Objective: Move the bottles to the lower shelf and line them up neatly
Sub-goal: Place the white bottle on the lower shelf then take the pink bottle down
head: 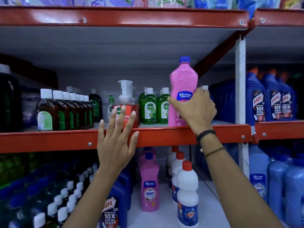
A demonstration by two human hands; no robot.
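A tall pink bottle (182,83) with a blue cap stands upright at the front edge of the middle shelf (49,140). My right hand (196,111) is wrapped around its lower half. My left hand (116,139) is raised in front of the shelf's red rail, fingers spread, holding nothing. On the lower shelf (166,216) stands a row of matching pink bottles (149,186), running front to back.
The middle shelf also holds brown bottles (49,111), a red pump soap pack (125,112) and green Dettol bottles (148,107). White red-capped bottles (187,193) and blue Harpic bottles (113,209) flank the pink row below. A white upright post (240,79) stands right.
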